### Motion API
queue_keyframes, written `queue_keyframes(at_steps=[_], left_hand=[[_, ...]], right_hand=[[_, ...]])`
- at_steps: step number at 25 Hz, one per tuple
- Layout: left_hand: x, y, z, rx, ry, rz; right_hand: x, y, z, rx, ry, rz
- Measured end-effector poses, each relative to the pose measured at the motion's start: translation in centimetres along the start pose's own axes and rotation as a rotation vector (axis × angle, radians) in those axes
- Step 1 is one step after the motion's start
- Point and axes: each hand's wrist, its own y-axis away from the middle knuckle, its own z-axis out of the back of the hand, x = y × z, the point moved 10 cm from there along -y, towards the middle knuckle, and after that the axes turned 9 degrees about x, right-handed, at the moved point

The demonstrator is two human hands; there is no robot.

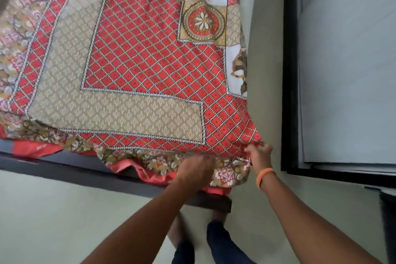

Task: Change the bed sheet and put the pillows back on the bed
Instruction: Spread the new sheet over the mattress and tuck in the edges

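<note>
A red and beige patterned bed sheet [137,66] lies spread over the bed, its floral border hanging over the near edge. My left hand [197,167] is blurred and lies against the hanging border near the bed's corner; whether its fingers pinch the cloth is unclear. My right hand [260,155], with an orange band on the wrist, pinches the sheet's corner at the bed's right near corner. No pillows are in view.
The dark bed frame [90,176] runs along the near edge, ending in a corner [222,201] above my feet. Pale floor [53,221] lies in front. A grey wall strip and a black-framed window or door [291,92] stand close on the right.
</note>
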Motion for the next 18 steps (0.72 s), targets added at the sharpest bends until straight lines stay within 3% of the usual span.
queue_keyframes(at_steps=[2, 4, 7, 10, 15, 18], left_hand=[[-2.2, -1.4, 6.9, -0.221, 0.114, -0.038], [-2.5, -4.0, 11.8, -0.338, 0.194, 0.026], [0.3, -9.2, 13.7, -0.272, 0.349, 0.263], [2.1, -12.1, 12.5, -0.224, 0.367, 0.346], [3.8, -15.3, 11.1, -0.052, 0.353, 0.322], [3.7, -15.2, 11.6, -0.051, 0.345, 0.336]], right_hand=[[3.3, -1.7, -1.5, 0.199, -0.075, -0.032], [7.8, -3.8, -2.9, 0.284, -0.036, -0.006], [14.4, -9.6, -4.3, 0.12, 0.128, 0.114], [17.9, -15.2, -5.4, -0.045, 0.252, -0.013], [21.4, -18.7, -7.3, 0.038, 0.415, 0.211], [21.2, -18.1, -5.9, 0.107, 0.116, 0.185]])
